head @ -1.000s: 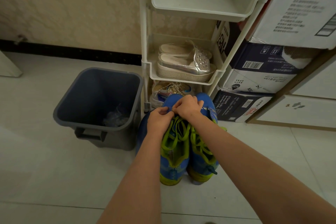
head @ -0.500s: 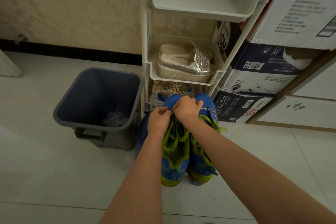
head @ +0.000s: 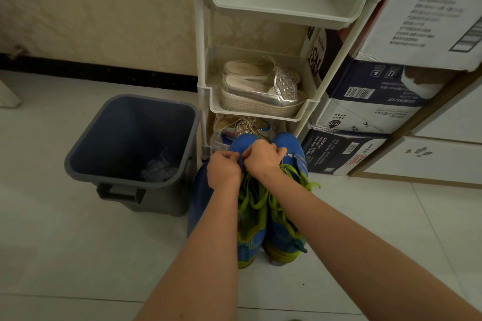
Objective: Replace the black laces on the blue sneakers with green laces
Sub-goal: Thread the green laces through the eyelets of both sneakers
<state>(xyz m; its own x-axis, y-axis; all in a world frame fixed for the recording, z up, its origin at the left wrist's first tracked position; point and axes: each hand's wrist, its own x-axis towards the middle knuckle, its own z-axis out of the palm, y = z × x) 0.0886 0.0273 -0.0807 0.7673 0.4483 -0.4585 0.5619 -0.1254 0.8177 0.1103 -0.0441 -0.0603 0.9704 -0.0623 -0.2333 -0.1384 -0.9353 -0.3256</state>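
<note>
We see the blue sneakers (head: 283, 241) side by side on the floor (head: 65, 255), green laces (head: 251, 200) threaded. The left hand (head: 224, 169) and right hand (head: 262, 157), touching each other, both pinch the sneakers' far blue edge. The shoe rack (head: 200, 60) stands just beyond, the grey bin (head: 78, 161) beside.

Two blue sneakers (head: 251, 240) carry two green laces (head: 250, 198), one each. Two hands show, the left hand (head: 224, 171) and the right hand (head: 262, 157). At nine o'clock from the sneakers is one grey waste bin (head: 78, 164). At twelve is one white rack (head: 200, 60) of three tiers, holding two silver platform shoes (head: 260, 94) and one glittery sneaker (head: 242, 125). At two o'clock are four cardboard boxes (head: 430, 21).
</note>
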